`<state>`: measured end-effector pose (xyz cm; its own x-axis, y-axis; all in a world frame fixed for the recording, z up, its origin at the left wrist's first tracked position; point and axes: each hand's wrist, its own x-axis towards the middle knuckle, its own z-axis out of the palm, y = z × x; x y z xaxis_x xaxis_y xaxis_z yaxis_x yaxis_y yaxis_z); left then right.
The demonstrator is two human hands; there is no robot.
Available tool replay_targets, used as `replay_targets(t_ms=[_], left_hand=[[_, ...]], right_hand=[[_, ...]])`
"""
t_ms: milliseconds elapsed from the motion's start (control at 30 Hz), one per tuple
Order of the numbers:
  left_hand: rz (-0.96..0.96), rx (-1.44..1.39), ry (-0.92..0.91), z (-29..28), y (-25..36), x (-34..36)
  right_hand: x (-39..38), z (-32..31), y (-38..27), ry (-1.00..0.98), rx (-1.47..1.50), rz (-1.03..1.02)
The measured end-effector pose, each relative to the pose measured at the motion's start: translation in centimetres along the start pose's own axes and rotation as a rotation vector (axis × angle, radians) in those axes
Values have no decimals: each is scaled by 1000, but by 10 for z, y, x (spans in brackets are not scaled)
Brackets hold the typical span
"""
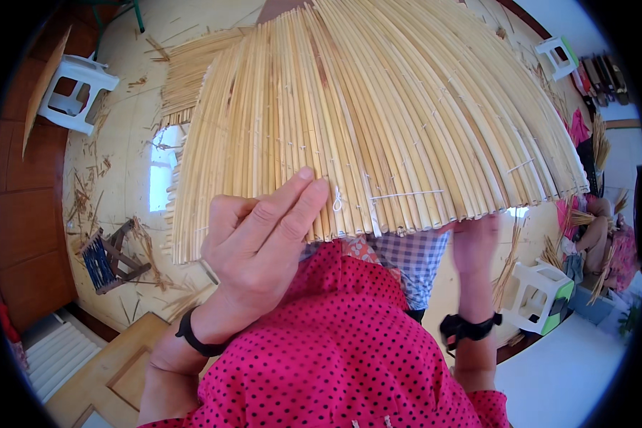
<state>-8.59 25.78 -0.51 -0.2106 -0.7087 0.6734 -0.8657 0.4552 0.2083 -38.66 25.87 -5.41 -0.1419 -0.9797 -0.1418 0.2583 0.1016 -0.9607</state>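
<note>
A large mat of straw-coloured reed stalks (406,128), stitched with white thread, spreads out in front of me with its near edge at my waist. My left hand (257,242) lies on top of it near that edge, two fingers stretched out flat on the stalks and holding nothing visible. Just right of those fingertips sits a small loop of white thread (337,200). Farther right, a straight white stitch (406,194) crosses several stalks. My right hand (476,242) is at the near edge, blurred, its fingers hidden beneath the mat.
Another reed mat piece (192,75) lies at the far left. White plastic stools stand at the left (77,89), right (538,296) and far right (558,57). A small folding stool (114,257) is at lower left. Straw scraps litter the floor. A seated person (593,232) is at right.
</note>
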Motion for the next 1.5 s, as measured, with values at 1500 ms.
replay_targets(t_ms=[1500], left_hand=[[-444, -332, -104, -101, -49, 150]], right_hand=[[49, 188, -93, -336, -123, -551]])
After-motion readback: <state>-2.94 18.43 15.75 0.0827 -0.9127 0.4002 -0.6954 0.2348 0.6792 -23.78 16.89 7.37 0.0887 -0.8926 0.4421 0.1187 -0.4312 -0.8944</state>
